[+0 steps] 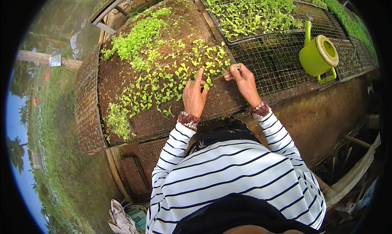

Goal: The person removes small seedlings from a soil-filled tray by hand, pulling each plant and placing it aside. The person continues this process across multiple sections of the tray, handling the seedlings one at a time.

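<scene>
My left hand (pixel 194 97) reaches over a tray of young seedlings (pixel 167 85), index finger stretched out and a ring on one finger. A small seedling (pixel 208 81) stands close by its thumb and fingers; whether they pinch it is unclear. To the right, my right hand (pixel 245 82) grips a thin, green-ended stick (pixel 237 67) between thumb and fingers, at the right edge of the seedlings. Just in front of both hands lies the soil-filled cell tray (pixel 219 97), its near cells showing bare dark soil.
A yellow-green watering can (pixel 315 58) stands on wire mesh (pixel 275 59) to the right. Denser seedling trays (pixel 251 13) fill the far side. Brighter seedlings (pixel 137 35) grow in soil at the far left. Another cell tray (pixel 87 102) borders the left edge. Stacked trays (pixel 133 175) sit below the bench.
</scene>
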A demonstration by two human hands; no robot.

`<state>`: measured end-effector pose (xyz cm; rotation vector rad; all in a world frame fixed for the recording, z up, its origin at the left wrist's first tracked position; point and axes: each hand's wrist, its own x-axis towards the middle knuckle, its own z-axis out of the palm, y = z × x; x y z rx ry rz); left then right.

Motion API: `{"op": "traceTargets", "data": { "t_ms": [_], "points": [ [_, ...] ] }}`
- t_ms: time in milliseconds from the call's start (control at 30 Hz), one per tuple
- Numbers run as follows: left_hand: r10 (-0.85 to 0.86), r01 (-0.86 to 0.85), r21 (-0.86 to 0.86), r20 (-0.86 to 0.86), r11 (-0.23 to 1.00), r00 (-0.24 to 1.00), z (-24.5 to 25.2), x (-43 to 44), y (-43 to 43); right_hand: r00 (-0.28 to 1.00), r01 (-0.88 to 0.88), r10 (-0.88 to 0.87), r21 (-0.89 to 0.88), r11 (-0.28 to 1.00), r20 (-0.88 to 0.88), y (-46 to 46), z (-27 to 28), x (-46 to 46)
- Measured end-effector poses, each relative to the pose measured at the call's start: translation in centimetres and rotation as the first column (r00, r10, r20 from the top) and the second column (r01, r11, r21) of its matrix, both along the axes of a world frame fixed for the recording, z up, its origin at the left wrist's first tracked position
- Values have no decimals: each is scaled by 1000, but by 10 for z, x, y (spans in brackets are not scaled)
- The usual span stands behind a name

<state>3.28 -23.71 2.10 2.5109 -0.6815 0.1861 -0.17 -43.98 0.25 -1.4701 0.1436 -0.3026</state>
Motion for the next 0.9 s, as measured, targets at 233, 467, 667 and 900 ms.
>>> {"op": "traceTargets", "data": {
  "t_ms": [233, 467, 667, 900],
  "points": [
    [13, -13, 19, -6, 1000, 1000, -1, 3, -3, 993, -62, 48, -126, 990, -108, 10, 10, -1],
    [-4, 3, 30, 40, 1000, 999, -6, 6, -6, 998, -7, 34, -401, 916, 61, 22, 8, 0],
    [17, -16, 14, -38, 1000, 999, -2, 4, -3, 998, -17, 42, -430, 903, 49, 26, 17, -3],
    [-57, 55, -86, -18, 995, 998, 0, -21, 3, 993, 96, -54, -434, 896, 109, 30, 10, -10]
  ]
}}
